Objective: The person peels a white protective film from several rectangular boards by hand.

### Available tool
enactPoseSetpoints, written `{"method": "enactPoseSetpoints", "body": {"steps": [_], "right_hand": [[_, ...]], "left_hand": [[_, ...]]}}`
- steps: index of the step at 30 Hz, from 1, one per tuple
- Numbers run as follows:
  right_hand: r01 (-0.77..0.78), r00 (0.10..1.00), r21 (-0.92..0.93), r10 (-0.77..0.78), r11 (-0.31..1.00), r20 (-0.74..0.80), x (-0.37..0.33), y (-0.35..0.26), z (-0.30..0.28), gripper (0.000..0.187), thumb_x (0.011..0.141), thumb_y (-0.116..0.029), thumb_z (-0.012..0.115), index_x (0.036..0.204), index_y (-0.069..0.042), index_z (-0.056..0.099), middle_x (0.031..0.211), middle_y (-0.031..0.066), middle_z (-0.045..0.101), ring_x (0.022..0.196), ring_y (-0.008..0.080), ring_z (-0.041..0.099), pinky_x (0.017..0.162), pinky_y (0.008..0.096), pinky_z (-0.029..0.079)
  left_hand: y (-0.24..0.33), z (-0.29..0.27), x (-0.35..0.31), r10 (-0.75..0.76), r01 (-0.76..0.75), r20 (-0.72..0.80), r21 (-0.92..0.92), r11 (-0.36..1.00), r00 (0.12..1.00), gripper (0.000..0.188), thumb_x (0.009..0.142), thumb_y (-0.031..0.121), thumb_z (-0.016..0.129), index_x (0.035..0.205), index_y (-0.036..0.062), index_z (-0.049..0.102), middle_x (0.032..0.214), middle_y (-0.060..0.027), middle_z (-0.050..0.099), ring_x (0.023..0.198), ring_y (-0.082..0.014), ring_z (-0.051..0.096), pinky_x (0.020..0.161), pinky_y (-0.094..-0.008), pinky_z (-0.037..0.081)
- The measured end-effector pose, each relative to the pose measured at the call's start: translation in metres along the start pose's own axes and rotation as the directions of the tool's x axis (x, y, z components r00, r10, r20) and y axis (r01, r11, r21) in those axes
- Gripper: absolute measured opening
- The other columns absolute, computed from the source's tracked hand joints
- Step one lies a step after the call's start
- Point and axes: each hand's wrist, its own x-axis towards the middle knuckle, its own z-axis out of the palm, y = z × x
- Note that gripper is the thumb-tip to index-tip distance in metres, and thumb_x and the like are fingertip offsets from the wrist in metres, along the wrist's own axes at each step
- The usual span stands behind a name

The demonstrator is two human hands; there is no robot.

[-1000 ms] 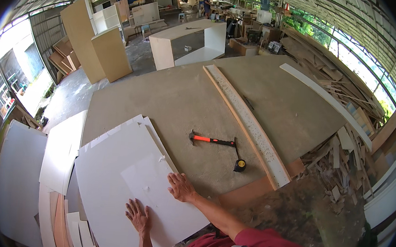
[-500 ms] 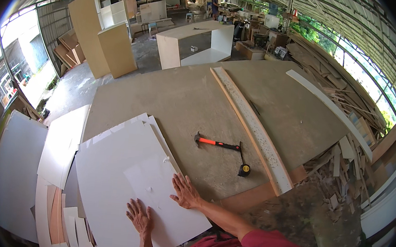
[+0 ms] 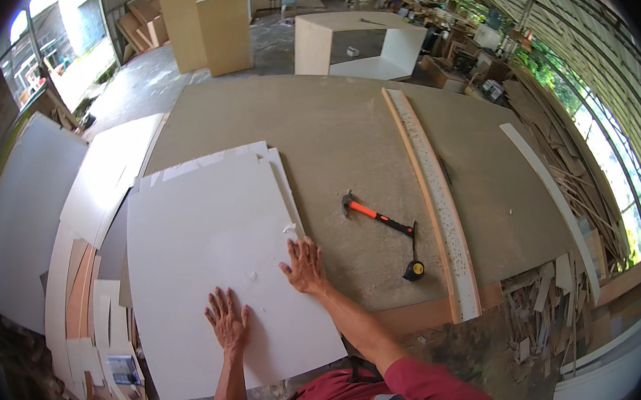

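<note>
A white panel (image 3: pixel 188 226) lies on a large brown board (image 3: pixel 288 129), with the edge of another white sheet showing under its right side. My left hand (image 3: pixel 228 321) rests on the panel near its front, fingers spread. Farther right, my right hand (image 3: pixel 304 266) lies flat by the panel's right edge, its fingers also apart. Neither hand grips anything. Small white scraps are on the panel around my right hand. Beyond that edge a claw hammer (image 3: pixel 377 215) with a red and black handle lies on the brown board. A black and yellow tape measure (image 3: pixel 414 270) sits by the handle's end.
A long speckled strip with wooden edges (image 3: pixel 436 202) crosses the brown board, and a curved-looking white strip (image 3: pixel 553 197) lies at its right edge. Offcuts (image 3: pixel 547 311) are piled at the right. White sheets (image 3: pixel 105 173) stand at the left. An open cabinet frame (image 3: pixel 359 24) stands behind.
The view has tilted down and turned slightly left, so the board and tools appear higher and farther right. Both hands remain flat on the panel.
</note>
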Motion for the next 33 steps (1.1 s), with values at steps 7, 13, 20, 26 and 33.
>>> {"method": "enactPoseSetpoints", "body": {"steps": [7,13,20,26,33], "right_hand": [[0.060,0.998,0.075,-0.059,0.995,-0.019,0.052,0.006,-0.003,0.068,0.097,-0.038,0.062,0.152,-0.003,0.041,0.144,0.0159,0.043,0.138,0.0356,0.038,0.115,0.0553,0.028],[-0.006,0.978,0.354,0.080,0.935,-0.194,0.083,0.023,0.010,0.053,0.085,-0.021,0.070,0.135,-0.006,0.059,0.129,0.0116,0.054,0.123,0.0323,0.051,0.106,0.0513,0.038],[0.194,0.975,0.214,-0.164,0.957,-0.151,0.102,0.029,-0.016,0.019,0.088,-0.009,0.070,0.107,-0.007,0.069,0.113,0.0052,0.064,0.111,0.0272,0.060,0.090,0.0459,0.044],[0.258,0.966,0.407,-0.229,0.876,-0.120,0.070,0.038,-0.031,0.014,0.090,-0.006,0.070,0.098,-0.007,0.059,0.110,0.0059,0.067,0.107,0.0277,0.063,0.089,0.0430,0.044],[0.073,0.906,0.760,-0.361,0.645,0.219,-0.080,-0.003,-0.116,0.012,0.096,-0.010,0.069,0.100,-0.004,0.060,0.111,0.0088,0.070,0.107,0.0285,0.065,0.098,0.0412,0.045]], "left_hand": [[-0.001,-0.004,0.000,-0.002,0.002,-0.025,-0.017,1.000,1.000,0.070,0.104,0.048,0.048,0.165,0.0202,0.027,0.174,-0.0068,0.015,0.161,-0.0293,0.007,0.130,-0.0509,0.001],[-0.003,-0.001,-0.002,-0.001,0.000,-0.047,-0.026,1.000,0.999,0.069,0.104,0.047,0.047,0.164,0.0192,0.029,0.174,-0.0072,0.016,0.161,-0.0294,0.008,0.129,-0.0520,0.001],[-0.004,-0.005,-0.001,-0.003,0.003,-0.038,-0.021,1.000,0.999,0.068,0.104,0.047,0.046,0.164,0.0176,0.030,0.173,-0.0084,0.017,0.161,-0.0302,0.008,0.129,-0.0530,0.001],[-0.003,-0.002,0.001,0.033,-0.035,-0.054,-0.035,0.999,0.998,0.071,0.103,0.044,0.050,0.163,0.0110,0.031,0.172,-0.0122,0.019,0.160,-0.0323,0.009,0.128,-0.0536,0.002],[0.014,-0.005,-0.015,0.396,-0.392,-0.056,-0.324,0.861,0.916,0.083,0.095,0.036,0.068,0.161,0.0040,0.028,0.168,-0.0212,0.025,0.157,-0.0358,0.020,0.125,-0.0539,0.013]]}}
